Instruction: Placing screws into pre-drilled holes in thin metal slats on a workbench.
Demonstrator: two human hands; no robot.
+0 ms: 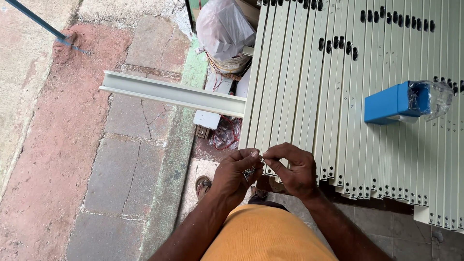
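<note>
**Small fastener pinched between two hands above the channel stack**

Fingertips of both hands meet in mid-air, and between them sits a tiny metal fastener, too small to say whether it is a screw or a rivet. The left hand is curled closed, thumb and forefinger pressed on the piece, and what looks like more small hardware shows in its palm. The right hand comes in from the other side, fingers drawn together on the same piece. Both hands hover over the near end of the stack, not touching it.

Risk here, as I judge it: the piece is tiny and held only by fingertips, so a slip would send it down towards the sandalled foot and the paving, or into the gaps between the channels, where it would be hard to find. Opening the left palm could spill the rest.

Just beyond the hands lie the cream metal channels, side by side, with slots near their far ends. One separate channel sticks out sideways over the pavement. A blue box with clear wrapping rests on the stack to the right. Farther back stands a bucket under a plastic bag.
</note>
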